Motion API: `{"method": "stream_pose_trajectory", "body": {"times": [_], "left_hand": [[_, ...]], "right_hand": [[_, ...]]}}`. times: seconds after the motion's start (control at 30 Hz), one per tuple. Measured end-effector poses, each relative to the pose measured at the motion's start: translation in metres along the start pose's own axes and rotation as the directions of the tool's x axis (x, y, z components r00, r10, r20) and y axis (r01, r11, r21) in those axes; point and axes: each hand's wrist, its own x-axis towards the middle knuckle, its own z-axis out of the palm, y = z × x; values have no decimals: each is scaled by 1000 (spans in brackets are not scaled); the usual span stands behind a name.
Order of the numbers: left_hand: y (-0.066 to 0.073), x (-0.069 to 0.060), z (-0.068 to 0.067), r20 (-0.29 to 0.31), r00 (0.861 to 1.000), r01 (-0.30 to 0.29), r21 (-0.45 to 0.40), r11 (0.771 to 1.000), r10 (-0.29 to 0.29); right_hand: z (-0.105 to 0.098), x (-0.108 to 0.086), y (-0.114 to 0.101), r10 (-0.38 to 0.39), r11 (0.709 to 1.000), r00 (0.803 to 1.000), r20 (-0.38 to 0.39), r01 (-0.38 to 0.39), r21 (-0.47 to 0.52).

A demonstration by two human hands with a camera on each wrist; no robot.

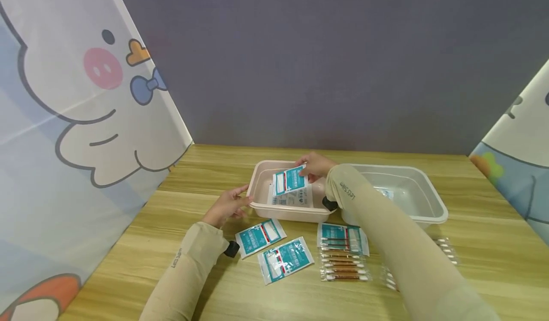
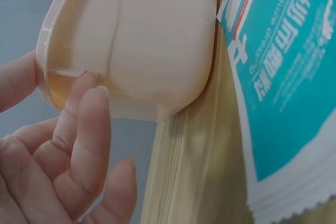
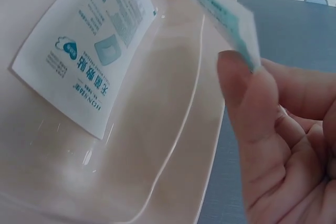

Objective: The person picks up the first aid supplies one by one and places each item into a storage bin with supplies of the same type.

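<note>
My right hand [image 1: 316, 165] pinches a teal-and-white gauze dressing packet [image 1: 289, 180] by its corner, above the pale pink plastic tub [image 1: 286, 212]. In the right wrist view, the packet [image 3: 226, 17] is seen nearly edge-on between thumb and fingers. Beneath it, a white dressing packet [image 3: 89, 51] with teal print lies inside the tub. At the tub's left end my left hand [image 1: 227, 205] holds the rim; the left wrist view has the thumb on one side of the rim [image 2: 44, 51] and fingertips under it.
Two more gauze packets [image 1: 260, 237] [image 1: 286, 260] lie in front of the tub. Wrapped cotton swabs [image 1: 345, 265] overlap another teal packet [image 1: 362, 240] to their right. A grey tub [image 1: 418, 187] holding a small packet stands at right, partly behind my right arm. More swabs [image 1: 446, 250] lie beside that arm.
</note>
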Motion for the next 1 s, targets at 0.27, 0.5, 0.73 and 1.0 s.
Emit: {"method": "stream_pose_trajectory", "body": {"times": [0.27, 0.5, 0.73, 1.0], "left_hand": [[0, 1, 2, 15, 1000, 11, -16, 1000, -11], [0, 1, 1, 0, 1000, 17, 5, 1000, -17], [1, 2, 1, 5, 1000, 15, -8, 1000, -15], [-1, 2, 0, 4, 1000, 16, -10, 1000, -16]], "right_hand": [[0, 2, 2, 42, 999, 999, -1, -42, -34], [4, 5, 4, 48, 995, 999, -5, -49, -85], [3, 3, 4, 97, 991, 995, -5, -97, -92], [-3, 7, 11, 89, 984, 994, -62, -98, -152]]}}
